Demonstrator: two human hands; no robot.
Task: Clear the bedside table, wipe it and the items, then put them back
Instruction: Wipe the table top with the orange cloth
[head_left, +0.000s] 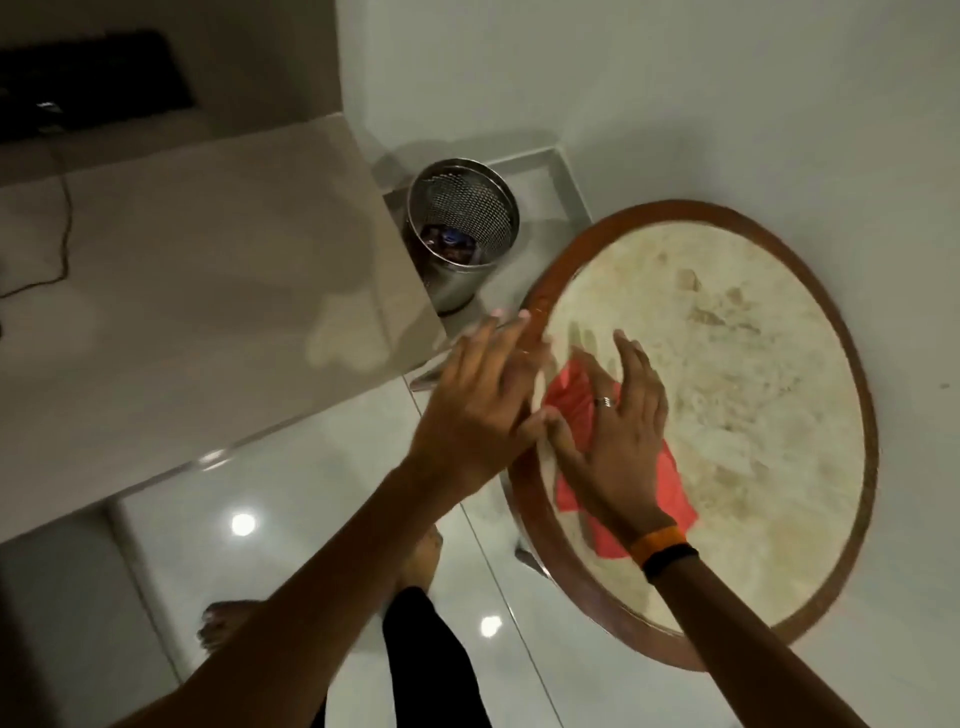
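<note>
The round bedside table (852, 364) has a mottled cream top inside a dark wooden rim, and no items stand on it. A red cloth (571, 400) lies flat near its left edge. My right hand (618, 436), with a ring and an orange and black wristband, presses palm-down on the cloth with fingers spread. My left hand (478, 395) hovers at the table's left rim beside the cloth, blurred, fingers extended and holding nothing that I can make out.
A perforated steel waste bin (462, 234) with rubbish inside stands on the floor between the table and a beige counter (208, 291) at left. A black cable trails across the counter. My bare feet are on the glossy white floor tiles below.
</note>
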